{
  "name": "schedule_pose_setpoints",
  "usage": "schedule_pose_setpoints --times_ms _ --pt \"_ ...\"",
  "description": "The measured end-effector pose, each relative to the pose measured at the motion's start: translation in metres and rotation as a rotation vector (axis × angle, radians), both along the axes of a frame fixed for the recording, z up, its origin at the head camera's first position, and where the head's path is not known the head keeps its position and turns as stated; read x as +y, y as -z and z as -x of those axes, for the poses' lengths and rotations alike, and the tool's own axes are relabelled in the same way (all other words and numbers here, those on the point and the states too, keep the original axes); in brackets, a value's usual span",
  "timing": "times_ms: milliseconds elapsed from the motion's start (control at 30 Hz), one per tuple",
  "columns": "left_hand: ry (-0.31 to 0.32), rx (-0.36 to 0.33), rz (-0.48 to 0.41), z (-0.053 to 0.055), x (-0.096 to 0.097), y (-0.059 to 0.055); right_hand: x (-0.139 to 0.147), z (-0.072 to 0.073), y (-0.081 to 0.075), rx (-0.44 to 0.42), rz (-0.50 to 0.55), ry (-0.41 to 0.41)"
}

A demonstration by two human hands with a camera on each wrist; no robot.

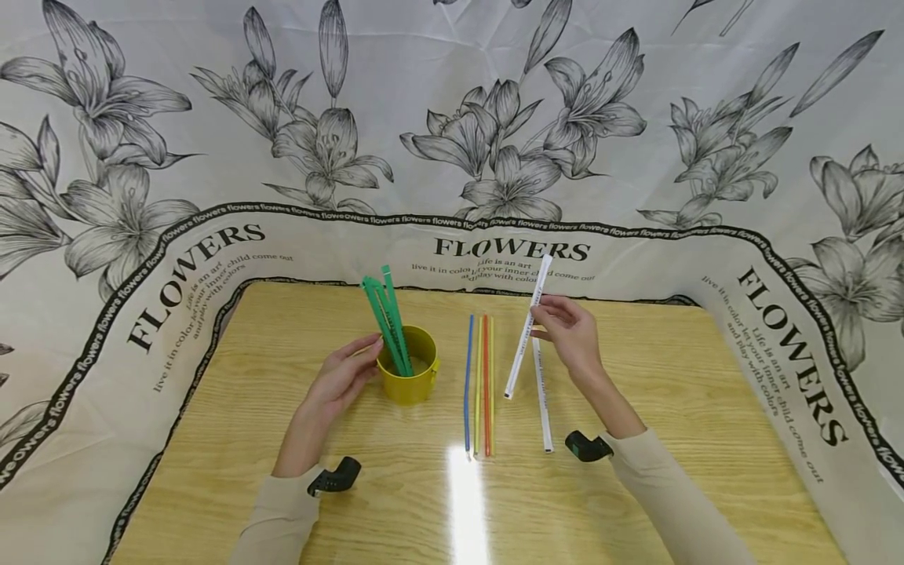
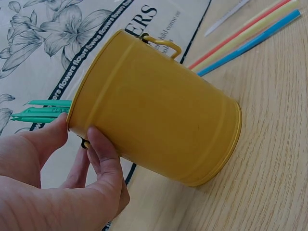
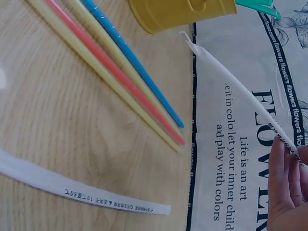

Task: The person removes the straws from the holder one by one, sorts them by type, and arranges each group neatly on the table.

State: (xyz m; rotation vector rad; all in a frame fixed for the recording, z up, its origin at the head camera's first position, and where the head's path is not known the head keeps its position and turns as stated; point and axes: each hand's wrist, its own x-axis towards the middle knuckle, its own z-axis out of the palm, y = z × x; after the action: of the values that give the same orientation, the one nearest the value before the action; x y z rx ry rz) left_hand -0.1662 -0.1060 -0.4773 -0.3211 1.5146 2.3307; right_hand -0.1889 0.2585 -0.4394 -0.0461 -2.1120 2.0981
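Observation:
A small yellow bucket (image 1: 410, 390) stands on the table, and my left hand (image 1: 342, 375) grips its rim from the left, thumb at the edge and fingers by the side lug. Several green-wrapped straws (image 1: 401, 357) lean inside it, their upper ends sticking out over the rim. My right hand (image 1: 570, 333) pinches a white paper-wrapped straw (image 1: 524, 343) near its middle, holding it slanted above the table. Below that hand, a second white-wrapped straw (image 1: 542, 400) lies on the wood.
Between the hands lie bare straws side by side: a blue straw (image 1: 468, 377), a red straw (image 1: 486, 384) and two yellow ones. Flower-printed cloth (image 1: 339, 251) rises behind and around the wooden table (image 1: 657, 377). Light glares off the front of the tabletop.

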Motion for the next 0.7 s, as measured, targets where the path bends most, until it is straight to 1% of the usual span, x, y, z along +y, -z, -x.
schedule_pose_setpoints --times_ms 133,367,533,700 --pt "0.002 0.003 -0.002 0.0 0.0 0.0 0.008 -0.006 0.006 -0.023 -0.035 0.009" --pt "0.001 0.006 -0.003 0.0 0.0 -0.001 0.02 -0.014 0.017 -0.055 -0.06 0.021" --pt "0.0 0.0 -0.004 0.0 -0.001 -0.001 0.031 -0.019 0.028 -0.097 -0.116 0.023" --pt "-0.004 0.0 -0.001 0.001 0.0 0.0 0.039 -0.025 0.036 -0.148 -0.199 0.03"
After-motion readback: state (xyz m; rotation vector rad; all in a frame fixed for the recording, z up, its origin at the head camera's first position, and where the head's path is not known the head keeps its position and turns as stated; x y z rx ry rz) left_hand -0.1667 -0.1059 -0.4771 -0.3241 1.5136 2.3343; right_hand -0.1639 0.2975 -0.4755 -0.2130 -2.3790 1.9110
